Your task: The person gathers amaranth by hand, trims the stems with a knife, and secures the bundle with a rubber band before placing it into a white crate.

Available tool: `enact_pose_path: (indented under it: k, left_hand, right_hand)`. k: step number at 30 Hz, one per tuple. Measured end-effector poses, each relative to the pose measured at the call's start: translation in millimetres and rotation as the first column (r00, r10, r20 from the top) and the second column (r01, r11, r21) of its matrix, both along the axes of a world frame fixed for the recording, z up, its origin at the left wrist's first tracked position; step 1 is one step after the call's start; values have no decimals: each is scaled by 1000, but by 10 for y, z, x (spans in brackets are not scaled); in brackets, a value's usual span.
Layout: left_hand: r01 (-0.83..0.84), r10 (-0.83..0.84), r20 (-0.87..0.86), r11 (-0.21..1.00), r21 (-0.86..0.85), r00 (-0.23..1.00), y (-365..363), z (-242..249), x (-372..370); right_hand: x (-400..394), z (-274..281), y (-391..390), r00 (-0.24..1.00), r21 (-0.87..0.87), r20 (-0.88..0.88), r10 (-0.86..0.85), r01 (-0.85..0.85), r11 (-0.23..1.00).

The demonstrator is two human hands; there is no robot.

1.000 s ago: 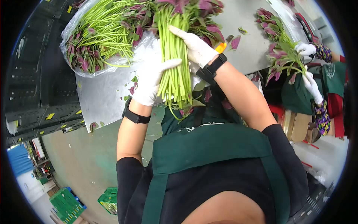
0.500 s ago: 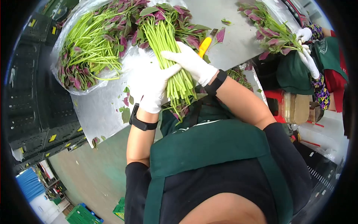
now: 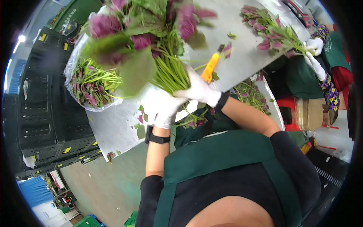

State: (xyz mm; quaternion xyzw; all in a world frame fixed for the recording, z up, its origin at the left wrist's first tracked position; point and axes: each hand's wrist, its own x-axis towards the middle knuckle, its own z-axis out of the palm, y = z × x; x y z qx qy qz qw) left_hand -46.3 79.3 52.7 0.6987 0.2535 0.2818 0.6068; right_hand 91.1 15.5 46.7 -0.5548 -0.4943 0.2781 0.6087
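A bunch of leafy greens (image 3: 172, 73), with purple and green leaves, stands raised toward the camera, its leafy top blurred. My right hand (image 3: 200, 90), in a white glove, is wrapped round the lower stems. Gloved in white too, my left hand (image 3: 166, 109) closes at the stem ends from the other side; its fingers are partly hidden. Just beyond my right hand lies an orange-handled knife (image 3: 210, 69) on the metal table (image 3: 236, 55). More greens (image 3: 94, 81) fill a clear plastic bag (image 3: 71, 72) to the left, partly covered by the raised leaves.
At the right, a co-worker's gloved hands (image 3: 314, 56) hold another bunch (image 3: 270, 34). A container of trimmings (image 3: 251, 94) sits by my right forearm. Black crates (image 3: 41, 98) are stacked at the left. Loose leaves (image 3: 140, 130) lie near the table's front edge.
The bunch has tipped up, its leafy top coming closer to the camera and covering part of the bag. Both hands have moved lower, toward the stem ends. The view has shifted slightly.
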Motion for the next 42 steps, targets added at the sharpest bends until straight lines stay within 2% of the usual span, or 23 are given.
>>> enact_pose_path:
  k: [1,2,5,6,10,14,18,20,21,22,23,25,26,28,29,30,33,34,35,37,38,41,42]
  left_hand:
    - [-3,3,-10,1000,9,1000,-39,3,4]
    - [42,2,98,890,-455,995,-109,42,-21]
    - [125,-18,208,850,-512,978,-66,44,-16]
    - [133,-43,205,883,-450,978,-6,32,8]
    - [114,-35,172,872,-476,984,30,127,69]
    - [171,19,248,674,-719,969,-61,184,-9]
    - [118,51,190,623,-773,980,-156,75,-158]
    - [161,78,253,587,-794,964,-179,-1,-199]
    - [182,94,282,567,-804,955,-191,-69,-221]
    - [173,97,303,642,-747,948,-207,-166,-229]
    - [166,126,307,622,-765,943,-223,-236,-243]
    - [155,182,316,587,-795,931,-240,-271,-253]
    - [156,182,327,606,-780,927,-266,-214,-246]
    - [207,145,363,607,-767,920,-240,-207,-264]
    - [229,131,379,605,-763,916,-240,-214,-285]
    - [230,129,366,578,-783,922,-237,-237,-294]
    - [269,128,434,620,-737,892,-227,-308,-300]
    - [223,160,428,666,-712,890,-242,-308,-284]
    - [230,148,415,647,-727,898,-226,-298,-279]
    - [234,130,377,591,-772,917,-234,-242,-300]
    - [219,135,361,586,-780,923,-244,-211,-294]
    - [239,132,386,592,-769,913,-227,-247,-270]
    - [247,128,387,583,-774,913,-231,-227,-262]
  right_hand:
    - [-9,-55,-24,1000,-4,17,-14,14,1000]
    - [-12,-98,-39,994,0,100,-45,45,999]
    - [44,-113,14,982,-68,190,-4,17,998]
    - [30,-102,40,972,-21,221,-79,85,996]
    - [62,104,87,999,-248,-44,3,-13,969]
    - [83,134,-71,863,-204,-498,92,-219,954]
    - [53,-69,-223,722,-190,-688,77,-282,940]
    - [35,-150,-270,946,-237,-317,71,-151,960]
    - [-4,-149,-292,993,-243,-105,58,-83,967]
    - [-65,38,-338,988,-245,151,26,12,969]
    - [-71,130,-351,938,-353,338,77,51,934]
    - [-42,292,-339,731,-515,641,233,185,837]
    - [-9,453,-327,782,-588,579,231,204,783]
    - [124,345,-264,722,-222,688,-76,310,924]
    - [199,238,-217,682,-27,693,-232,347,938]
    - [291,74,-121,655,7,711,-255,356,935]
    - [506,-214,5,620,-73,781,-70,203,977]
    - [548,-225,60,553,39,823,-131,175,984]
    - [580,-247,71,625,16,768,-141,201,979]
    - [499,147,8,758,-63,634,-153,248,967]
    - [471,250,-36,771,-52,617,-158,240,969]
    - [507,245,-182,859,-272,480,178,-48,961]
    - [418,282,-238,935,-489,261,241,-87,868]
